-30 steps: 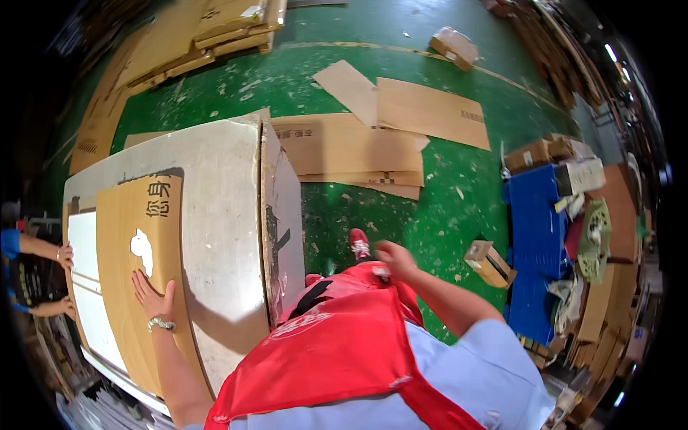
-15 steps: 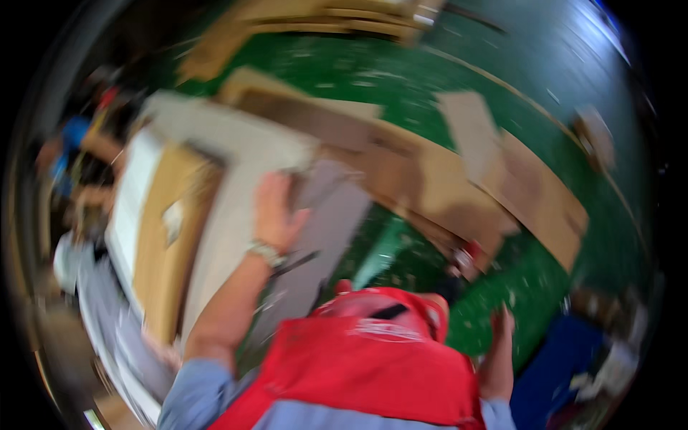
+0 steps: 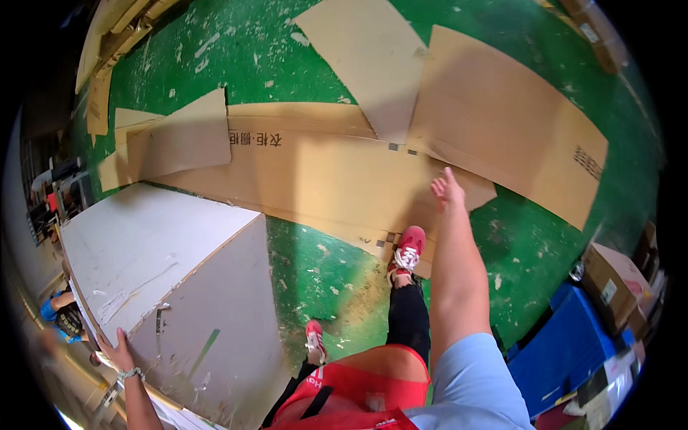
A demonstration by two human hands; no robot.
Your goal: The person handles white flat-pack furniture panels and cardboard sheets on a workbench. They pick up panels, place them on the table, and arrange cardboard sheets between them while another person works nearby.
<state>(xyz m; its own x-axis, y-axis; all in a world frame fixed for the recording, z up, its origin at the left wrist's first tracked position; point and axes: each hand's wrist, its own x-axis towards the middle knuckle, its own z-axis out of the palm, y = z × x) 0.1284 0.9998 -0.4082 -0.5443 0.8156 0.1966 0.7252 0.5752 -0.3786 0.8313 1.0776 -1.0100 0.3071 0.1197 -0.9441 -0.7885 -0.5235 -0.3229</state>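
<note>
My left hand, a beaded bracelet at its wrist, rests on the edge of a large white box-like block at the lower left. Its fingers are spread along that edge, though the fingertips are hard to make out. The block's side is grey and scuffed, with a green strip of tape on it. My right hand hangs in the air above flattened cardboard on the floor. Its thumb points forward, the fingers curl loosely, and nothing is in it.
Another cardboard sheet overlaps a paler one on the scuffed green floor. My red shoe stands at the cardboard's near edge. A blue container and a carton are at right. A person is at far left.
My view has shifted, and the white block now sits lower left. My left hand has moved onto its edge. My right arm has swung forward over the cardboard.
</note>
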